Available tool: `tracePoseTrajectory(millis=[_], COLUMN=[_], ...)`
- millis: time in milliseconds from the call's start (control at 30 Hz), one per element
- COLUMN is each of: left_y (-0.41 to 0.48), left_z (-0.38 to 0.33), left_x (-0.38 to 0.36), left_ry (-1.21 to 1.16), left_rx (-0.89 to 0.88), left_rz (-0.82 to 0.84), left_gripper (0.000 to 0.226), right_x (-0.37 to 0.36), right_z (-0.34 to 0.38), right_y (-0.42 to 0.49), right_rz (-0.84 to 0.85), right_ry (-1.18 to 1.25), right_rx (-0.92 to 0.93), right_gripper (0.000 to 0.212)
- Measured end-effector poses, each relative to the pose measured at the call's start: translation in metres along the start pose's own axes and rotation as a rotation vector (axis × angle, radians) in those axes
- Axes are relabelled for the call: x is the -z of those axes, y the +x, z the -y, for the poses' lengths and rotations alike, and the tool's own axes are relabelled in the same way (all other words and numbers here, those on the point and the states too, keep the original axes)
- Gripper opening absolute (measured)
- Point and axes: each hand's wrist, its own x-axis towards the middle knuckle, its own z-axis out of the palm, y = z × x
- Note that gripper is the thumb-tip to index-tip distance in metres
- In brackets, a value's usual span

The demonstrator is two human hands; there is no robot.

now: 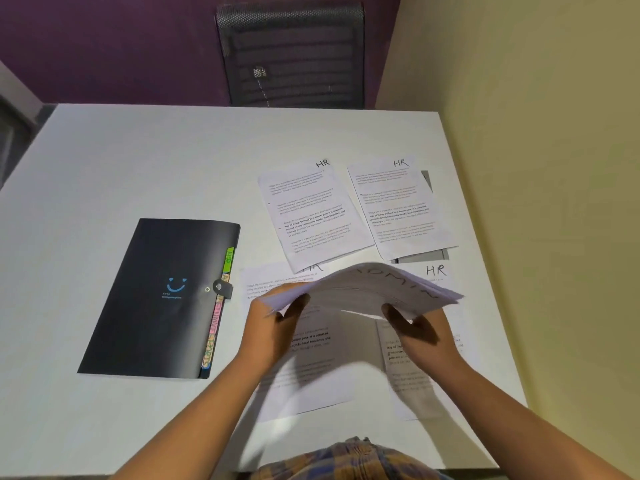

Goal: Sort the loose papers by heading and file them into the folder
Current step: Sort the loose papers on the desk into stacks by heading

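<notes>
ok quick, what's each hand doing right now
Left hand: closed on the left edge of the paper stack.
Right hand: closed on the stack's right side.

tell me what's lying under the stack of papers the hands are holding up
Under the raised stack, held by the left hand and right hand, two sheets lie flat on the table: one left, one right, headed HR. Their middles are covered.

Both forearms are bare to the left hand (273, 327) and right hand (420, 336), above a blue-and-tan checked shirt (349, 460) at the near edge.
</notes>
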Motion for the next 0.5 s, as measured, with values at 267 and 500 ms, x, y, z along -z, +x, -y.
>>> tracePoseTrajectory(millis=[267, 500], left_y=[0.007, 0.018], left_z=[0.005, 0.048], left_x=[-0.004, -0.008], left_ry=[0.047, 0.148], left_rx=[0.086, 0.391], left_rz=[-0.021, 0.237], left_gripper=[0.029, 0.031], right_x=[-0.007, -0.025], right_z=[-0.006, -0.028], right_y=[0.013, 0.023], right_rz=[-0.018, 0.190], right_ry=[-0.067, -0.320], right_rx=[-0.062, -0.099], right_gripper=[0.017, 0.033])
